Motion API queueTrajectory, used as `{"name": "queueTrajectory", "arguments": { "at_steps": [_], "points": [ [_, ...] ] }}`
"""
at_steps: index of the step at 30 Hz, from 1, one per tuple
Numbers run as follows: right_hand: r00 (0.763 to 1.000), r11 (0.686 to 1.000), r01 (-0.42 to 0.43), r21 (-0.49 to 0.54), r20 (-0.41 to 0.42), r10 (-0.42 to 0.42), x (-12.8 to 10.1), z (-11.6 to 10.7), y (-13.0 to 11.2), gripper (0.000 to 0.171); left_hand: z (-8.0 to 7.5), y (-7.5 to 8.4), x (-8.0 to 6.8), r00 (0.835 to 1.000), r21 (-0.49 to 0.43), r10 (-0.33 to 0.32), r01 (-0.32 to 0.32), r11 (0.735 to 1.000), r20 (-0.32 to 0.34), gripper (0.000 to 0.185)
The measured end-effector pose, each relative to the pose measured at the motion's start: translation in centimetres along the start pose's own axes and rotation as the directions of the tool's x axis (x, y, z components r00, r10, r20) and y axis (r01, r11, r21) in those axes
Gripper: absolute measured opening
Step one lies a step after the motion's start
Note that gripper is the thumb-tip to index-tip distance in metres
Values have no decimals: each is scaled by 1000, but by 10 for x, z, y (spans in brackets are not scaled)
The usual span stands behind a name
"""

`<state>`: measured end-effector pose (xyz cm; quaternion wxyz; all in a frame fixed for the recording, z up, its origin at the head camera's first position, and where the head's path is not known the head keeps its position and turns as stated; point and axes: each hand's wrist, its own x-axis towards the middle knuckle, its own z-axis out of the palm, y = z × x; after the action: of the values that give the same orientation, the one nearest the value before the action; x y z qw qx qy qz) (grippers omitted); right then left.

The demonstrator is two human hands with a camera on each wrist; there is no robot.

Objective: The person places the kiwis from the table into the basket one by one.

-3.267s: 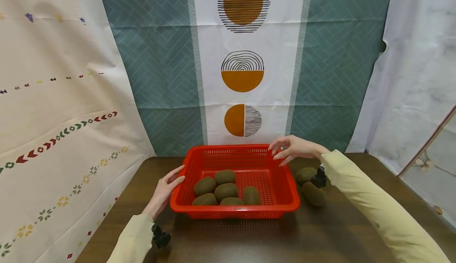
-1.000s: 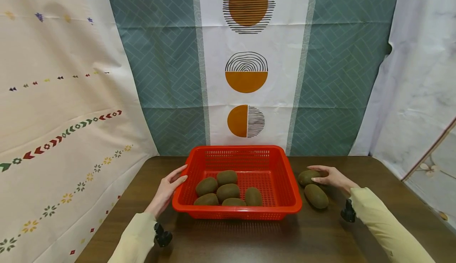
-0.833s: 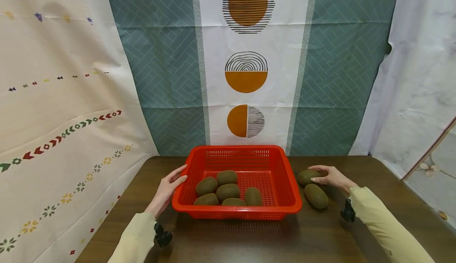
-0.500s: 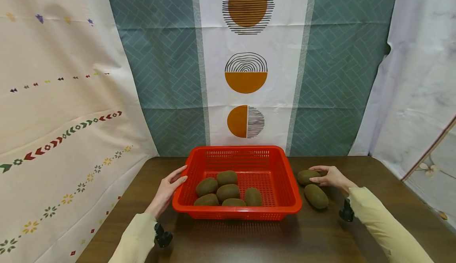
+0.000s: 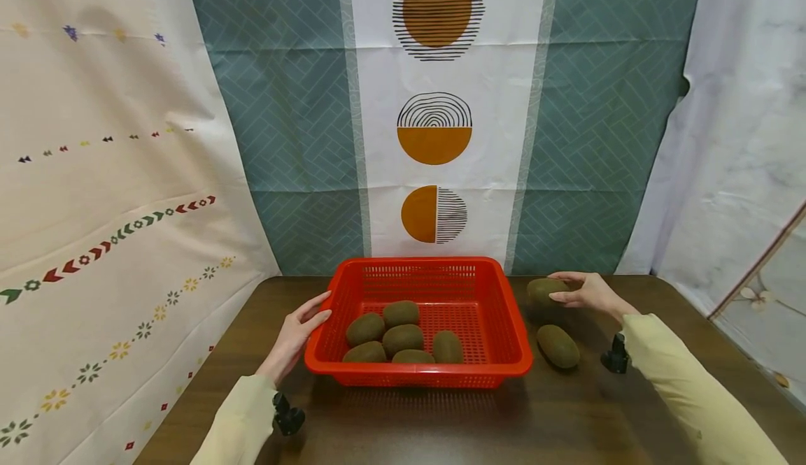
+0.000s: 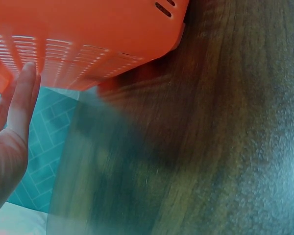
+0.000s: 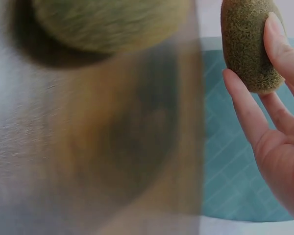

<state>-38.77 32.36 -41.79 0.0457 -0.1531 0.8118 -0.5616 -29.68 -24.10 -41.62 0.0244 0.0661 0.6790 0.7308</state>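
My right hand (image 5: 588, 293) pinches a brown, fuzzy kiwi (image 5: 543, 290) between thumb and fingers, raised just over the table to the right of the basket. In the right wrist view the kiwi (image 7: 250, 44) stands upright in the fingertips. A second kiwi (image 5: 558, 347) lies on the table, nearer the front. On the other side, my left hand (image 5: 294, 332) rests its fingertips against the left rim of the red plastic basket (image 5: 418, 368). Its fingers (image 6: 22, 100) look straight along the slotted wall in the left wrist view. Several kiwis (image 5: 403, 340) lie inside, mostly toward the basket's left and front.
The dark wooden table (image 5: 403, 430) has a patterned teal and white cloth (image 5: 434, 171) hanging behind its far edge. A cream embroidered cloth (image 5: 126, 297) hangs on the left, and a pale marbled sheet (image 5: 743, 171) on the right.
My right hand moved from above the basket's right end to the far kiwi beside it, then gripped it and lifted it off the table. My left hand stayed at the basket's rim.
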Motion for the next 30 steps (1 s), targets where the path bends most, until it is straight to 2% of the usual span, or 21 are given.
{"name": "queueTrajectory", "arguments": {
  "at_steps": [5, 9, 17, 30],
  "points": [
    [999, 999, 32, 2, -30, -32, 4, 0, -20, 58, 0, -1, -1, 1000, 2, 2, -2, 1000, 4, 51],
    [998, 998, 50, 37, -46, -49, 7, 8, -40, 58, 0, 0, -1, 1000, 3, 6, -6, 1000, 5, 51],
    [996, 998, 62, 5, -64, -61, 13, 33, -74, 57, 0, 0, 0, 1000, 14, 6, -6, 1000, 5, 52],
    [996, 995, 72, 75, -61, -67, 34, 83, -109, 56, -1, 1, -2, 1000, 7, 20, -20, 1000, 3, 51]
  ]
}}
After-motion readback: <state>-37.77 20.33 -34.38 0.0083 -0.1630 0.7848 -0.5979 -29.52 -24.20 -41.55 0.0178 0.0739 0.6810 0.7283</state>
